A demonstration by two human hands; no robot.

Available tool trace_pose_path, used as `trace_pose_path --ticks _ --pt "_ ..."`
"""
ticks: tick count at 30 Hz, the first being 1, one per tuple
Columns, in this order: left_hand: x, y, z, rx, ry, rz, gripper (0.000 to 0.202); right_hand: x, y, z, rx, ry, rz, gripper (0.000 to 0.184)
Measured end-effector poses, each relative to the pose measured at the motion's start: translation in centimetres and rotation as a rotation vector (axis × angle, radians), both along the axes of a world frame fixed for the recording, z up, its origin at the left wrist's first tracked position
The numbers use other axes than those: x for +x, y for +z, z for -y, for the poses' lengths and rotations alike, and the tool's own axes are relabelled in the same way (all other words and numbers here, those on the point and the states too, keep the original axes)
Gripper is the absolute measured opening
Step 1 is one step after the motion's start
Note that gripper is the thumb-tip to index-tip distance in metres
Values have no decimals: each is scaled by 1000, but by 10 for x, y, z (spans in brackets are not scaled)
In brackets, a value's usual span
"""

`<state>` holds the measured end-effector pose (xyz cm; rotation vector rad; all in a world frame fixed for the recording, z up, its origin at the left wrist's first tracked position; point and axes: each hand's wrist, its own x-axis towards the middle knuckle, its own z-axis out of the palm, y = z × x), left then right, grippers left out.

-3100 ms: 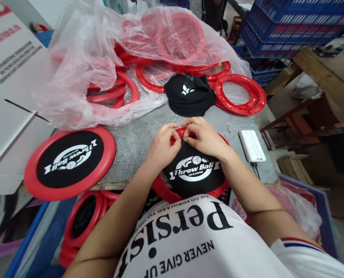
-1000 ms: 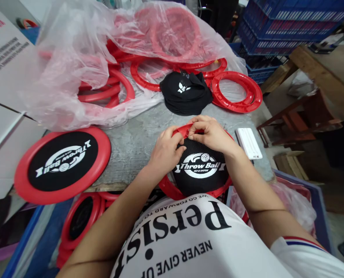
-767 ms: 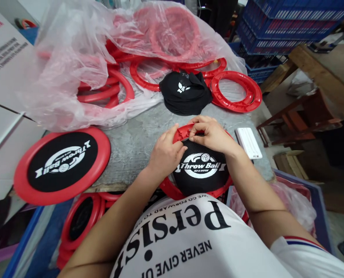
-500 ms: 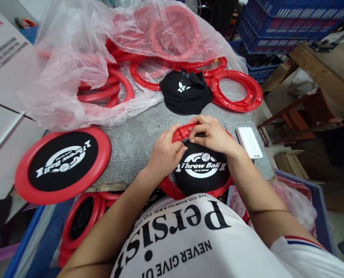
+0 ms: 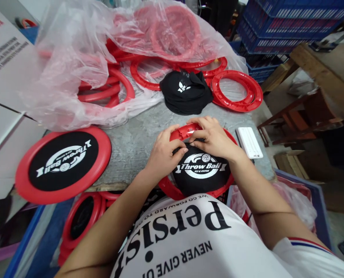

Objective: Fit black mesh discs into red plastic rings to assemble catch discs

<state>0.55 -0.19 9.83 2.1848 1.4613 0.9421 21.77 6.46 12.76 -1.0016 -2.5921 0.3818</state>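
Against my shirt at the table's front edge rests a red plastic ring (image 5: 181, 133) with a black mesh disc (image 5: 201, 181) printed "Throw Ball" inside it. My left hand (image 5: 166, 151) grips the ring's far left side, thumb over the edge of the mesh. My right hand (image 5: 209, 136) is closed at the far edge of the ring, its fingertips on the rim of the black fabric. Part of the ring is covered by my hands. Beyond them lies a pile of black printed fabric discs (image 5: 186, 96).
A red-rimmed Throw Ball disc (image 5: 63, 164) lies at the left. Several red rings (image 5: 237, 90) are at the back, some under a clear plastic bag (image 5: 73, 77). A white flat device (image 5: 249, 143) sits at the right. Blue crates (image 5: 276, 27) are stacked behind.
My right hand has shifted slightly, its fingers now lying lower and flatter over the ring's far edge. My left hand stays on the ring, with its thumb and fingers a little further apart.
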Motion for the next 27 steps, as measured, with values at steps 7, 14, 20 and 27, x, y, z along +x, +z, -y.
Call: trace_pose_path --ticks 7,14,20,27 --pt "10 -1 -5 33 51 31 21 0 -2 -2 -46 -9 -84 7" --pt "18 1 -9 18 91 84 6 -1 -3 -3 -80 -36 -108 8" --pt "21 2 -12 -41 150 168 16 -2 -5 -7 -114 -35 -149 19" --pt "22 1 -13 -40 190 214 17 -7 -5 -7 -119 -105 -173 6"
